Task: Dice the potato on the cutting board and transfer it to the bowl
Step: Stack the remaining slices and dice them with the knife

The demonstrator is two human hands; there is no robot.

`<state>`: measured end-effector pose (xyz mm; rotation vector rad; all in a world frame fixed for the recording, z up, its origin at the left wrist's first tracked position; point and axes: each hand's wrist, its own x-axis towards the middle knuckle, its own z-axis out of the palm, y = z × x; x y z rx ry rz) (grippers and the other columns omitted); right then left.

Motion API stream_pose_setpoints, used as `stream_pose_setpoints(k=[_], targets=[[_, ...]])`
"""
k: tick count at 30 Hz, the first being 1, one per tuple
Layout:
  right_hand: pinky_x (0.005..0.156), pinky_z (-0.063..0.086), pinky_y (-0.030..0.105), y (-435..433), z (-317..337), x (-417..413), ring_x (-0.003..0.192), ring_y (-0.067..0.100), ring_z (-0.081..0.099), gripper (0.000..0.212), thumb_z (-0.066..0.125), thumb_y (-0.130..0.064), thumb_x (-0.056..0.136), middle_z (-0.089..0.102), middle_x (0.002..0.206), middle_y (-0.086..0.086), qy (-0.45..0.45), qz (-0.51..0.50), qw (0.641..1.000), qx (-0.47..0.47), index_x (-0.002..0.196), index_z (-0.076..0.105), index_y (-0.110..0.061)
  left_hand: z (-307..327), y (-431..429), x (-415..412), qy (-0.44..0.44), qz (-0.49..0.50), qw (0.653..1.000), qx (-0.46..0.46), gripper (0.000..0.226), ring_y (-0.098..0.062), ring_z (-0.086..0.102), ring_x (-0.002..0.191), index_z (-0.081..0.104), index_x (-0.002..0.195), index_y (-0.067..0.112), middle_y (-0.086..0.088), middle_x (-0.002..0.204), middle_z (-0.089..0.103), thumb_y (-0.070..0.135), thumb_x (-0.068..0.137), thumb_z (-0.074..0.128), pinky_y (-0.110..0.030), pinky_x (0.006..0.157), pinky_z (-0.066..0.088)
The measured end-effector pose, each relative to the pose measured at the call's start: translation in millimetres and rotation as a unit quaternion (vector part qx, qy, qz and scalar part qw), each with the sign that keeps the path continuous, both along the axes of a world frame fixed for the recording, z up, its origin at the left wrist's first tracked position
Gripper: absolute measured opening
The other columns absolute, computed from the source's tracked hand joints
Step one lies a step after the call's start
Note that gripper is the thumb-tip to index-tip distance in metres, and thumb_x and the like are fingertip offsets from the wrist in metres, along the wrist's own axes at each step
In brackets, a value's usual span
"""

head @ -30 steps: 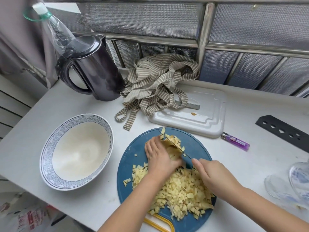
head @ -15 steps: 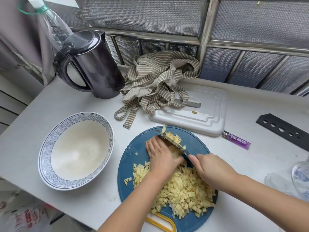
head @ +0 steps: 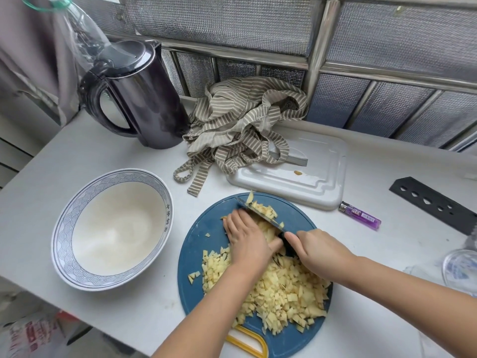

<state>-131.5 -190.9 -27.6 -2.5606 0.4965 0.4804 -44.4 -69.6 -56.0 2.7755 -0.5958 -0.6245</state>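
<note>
Cutting board point(head: 206, 244): round, blue, yellow handle loop at near edge, flat on worktop point(head: 77, 156) in front of me. Potato dice point(head: 284, 293): pale yellow heap on board's near-right part, few strays twd left. Uncut strips point(head: 267, 229) at far side, held under my L hand point(head: 247, 241). Bowl point(head: 77, 208): white, blue wave rim, upright, just left of board.

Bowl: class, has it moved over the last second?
No. The bowl keeps the same narrow gap to the left of the board and lies as before below the kettle.
</note>
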Motion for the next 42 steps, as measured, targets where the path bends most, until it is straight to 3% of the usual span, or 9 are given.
stream_pose_setpoints(k=[10, 15, 20, 25, 30, 34, 36, 40, 42], targets=[[0.067, 0.039, 0.036, -6, -8, 8, 0.058, 0.018, 0.043, 0.057, 0.021, -0.048, 0.102, 0.046, 0.060, 0.003, -0.009, -0.011, 0.999, 0.033, 0.064, 0.041, -0.011, 3, -2, -2, -0.009, 0.007, 1.000, 0.001, 0.108, -0.036, 0.001, 0.145, 0.000, 0.146, -0.008, -0.023, 0.154, 0.007, 0.064, 0.085, 0.054, -0.043, 0.119, -0.002], [0.073, 0.044, 0.039, -3, -6, 33, 0.065, 0.025, 0.050, 0.062, 0.021, -0.045, 0.103, 0.056, 0.067, 0.013, -0.023, 0.005, 0.998, 0.063, 0.068, 0.049, -0.002, 5, -3, -3, -0.012, 0.005, 1.000, 0.006, 0.105, -0.036, 0.003, 0.144, 0.000, 0.146, -0.007, -0.022, 0.152, 0.009, 0.064, 0.086, 0.048, -0.043, 0.119, -0.002], [0.069, 0.043, 0.039, -2, -7, 41, 0.060, 0.021, 0.046, 0.059, 0.022, -0.046, 0.103, 0.052, 0.064, 0.010, -0.028, 0.023, 0.998, 0.055, 0.064, 0.044, -0.007, 5, -4, -2, -0.018, 0.010, 1.000, 0.011, 0.103, -0.034, 0.004, 0.144, 0.001, 0.146, -0.005, -0.019, 0.151, 0.010, 0.065, 0.086, 0.048, -0.043, 0.119, -0.002], [0.055, 0.031, 0.027, -15, -1, 10, 0.054, 0.014, 0.039, 0.056, 0.023, -0.047, 0.103, 0.044, 0.059, 0.003, -0.002, 0.008, 0.999, 0.049, 0.062, 0.037, -0.012, 6, -2, -1, -0.017, -0.003, 0.999, 0.029, 0.109, -0.035, 0.002, 0.145, -0.002, 0.146, -0.006, -0.021, 0.152, 0.009, 0.067, 0.084, 0.050, -0.044, 0.117, -0.009], [0.057, 0.031, 0.025, -26, 6, -31, 0.052, 0.011, 0.037, 0.054, 0.028, -0.049, 0.100, 0.043, 0.058, -0.001, -0.008, -0.076, 0.992, 0.104, 0.062, 0.037, -0.013, 4, 5, -1, -0.019, 0.022, 0.998, -0.048, 0.109, -0.031, 0.004, 0.143, 0.003, 0.148, 0.002, -0.015, 0.151, 0.012, 0.068, 0.079, 0.056, -0.042, 0.119, -0.004], [0.056, 0.031, 0.024, -19, 18, -36, 0.050, 0.010, 0.034, 0.054, 0.025, -0.052, 0.097, 0.042, 0.056, 0.000, -0.057, -0.072, 0.990, 0.109, 0.062, 0.037, -0.012, 5, 14, -4, 0.018, 0.039, 0.996, -0.083, 0.122, -0.030, -0.010, 0.145, -0.009, 0.150, 0.003, -0.012, 0.157, -0.004, 0.070, 0.075, 0.059, -0.043, 0.120, -0.002], [0.056, 0.031, 0.025, -12, 24, -33, 0.050, 0.010, 0.033, 0.055, 0.023, -0.054, 0.095, 0.040, 0.056, 0.000, -0.076, -0.048, 0.991, 0.103, 0.062, 0.037, -0.013, 4, 16, -7, 0.019, 0.046, 0.996, -0.077, 0.119, -0.031, -0.014, 0.145, -0.009, 0.150, 0.002, -0.013, 0.157, -0.006, 0.073, 0.077, 0.053, -0.044, 0.120, -0.003], [0.058, 0.033, 0.027, -3, 25, -25, 0.053, 0.013, 0.036, 0.054, 0.023, -0.051, 0.099, 0.039, 0.057, 0.000, -0.059, -0.026, 0.995, 0.080, 0.064, 0.037, -0.012, 4, 15, -9, 0.020, 0.036, 0.998, -0.041, 0.118, -0.032, -0.013, 0.145, -0.012, 0.149, 0.003, -0.013, 0.156, -0.003, 0.082, 0.065, 0.013, -0.044, 0.120, -0.003], [0.058, 0.033, 0.025, -1, 22, -23, 0.054, 0.014, 0.037, 0.055, 0.022, -0.049, 0.100, 0.040, 0.058, 0.001, -0.040, -0.032, 0.996, 0.074, 0.064, 0.037, -0.012, 5, 15, -7, 0.037, 0.036, 0.998, -0.038, 0.119, -0.031, -0.014, 0.146, -0.012, 0.149, 0.002, -0.014, 0.157, -0.005, 0.083, 0.066, 0.013, -0.043, 0.119, -0.005]])
